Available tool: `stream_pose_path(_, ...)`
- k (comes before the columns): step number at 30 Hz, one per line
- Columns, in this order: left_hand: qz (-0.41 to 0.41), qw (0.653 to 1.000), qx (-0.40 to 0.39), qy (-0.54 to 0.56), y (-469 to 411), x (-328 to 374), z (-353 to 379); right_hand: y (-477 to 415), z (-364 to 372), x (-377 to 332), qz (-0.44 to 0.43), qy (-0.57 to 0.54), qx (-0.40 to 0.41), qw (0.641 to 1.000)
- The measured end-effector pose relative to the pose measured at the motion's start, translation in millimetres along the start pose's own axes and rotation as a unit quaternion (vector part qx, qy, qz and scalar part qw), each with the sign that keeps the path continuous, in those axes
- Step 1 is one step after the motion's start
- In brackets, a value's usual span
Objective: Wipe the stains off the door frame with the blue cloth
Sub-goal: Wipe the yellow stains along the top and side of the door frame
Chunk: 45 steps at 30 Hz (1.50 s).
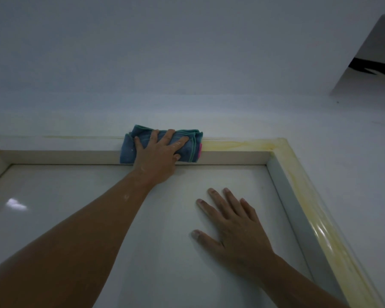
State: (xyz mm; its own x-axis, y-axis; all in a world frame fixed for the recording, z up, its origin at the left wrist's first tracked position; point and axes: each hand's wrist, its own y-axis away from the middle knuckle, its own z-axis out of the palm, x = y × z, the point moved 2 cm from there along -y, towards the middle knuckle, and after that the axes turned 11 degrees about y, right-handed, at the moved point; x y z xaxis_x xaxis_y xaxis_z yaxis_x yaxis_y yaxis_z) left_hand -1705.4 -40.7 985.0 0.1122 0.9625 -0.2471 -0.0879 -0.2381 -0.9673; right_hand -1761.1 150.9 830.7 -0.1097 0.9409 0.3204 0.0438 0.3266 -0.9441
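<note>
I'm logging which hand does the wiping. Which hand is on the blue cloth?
The left hand presses the blue cloth against the top of the door frame; the right hand lies flat on the door panel, holding nothing.

Showed a white door frame (236, 158) set in a pale wall (187, 74), with a glossy white door panel (76, 230) inside it. Carried a folded blue cloth (127, 152) on the top rail, laid over the front face and hanging down the inner edge. Took the left hand (159, 152) on top of this cloth, fingers spread and pressing it to the rail. Bore yellow stains (238, 145) on the top rail just right of the cloth, around the right corner and down the right side rail. Held the right hand (233, 227) flat on the door panel, fingers straight, near the right rail but not touching it
</note>
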Motion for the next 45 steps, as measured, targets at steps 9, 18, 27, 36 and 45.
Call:
stream_pose_path(9, -0.005, 1.0, 0.002, 0.001, -4.8, 25.9, 4.1, 1.3, 1.9, 10.1, -0.012, -0.02, 0.007, 1.0)
stream_pose_path(18, 0.03, 0.999, -0.011, 0.019, -21.3, 84.8, 17.9, 4.2, 2.1, 10.5, -0.007, -0.018, 0.008, 1.0)
stream_pose_path(27, 0.056, 0.998, -0.019, -0.005, -13.6, 33.4, 3.6, 8.1, 1.2, 13.0, 0.017, 0.0, 0.007, 1.0)
stream_pose_path(36, 0.011, 0.999, -0.01, -0.033, 8.6, -50.9, -15.3, 8.1, 3.4, 15.4, 0.011, -0.011, 0.019, 1.0)
stream_pose_path(45, -0.02, 1.0, -0.018, -0.006, 2.3, -21.9, -8.0, 6.9, 6.1, 16.1, 0.011, -0.02, 0.029, 0.999)
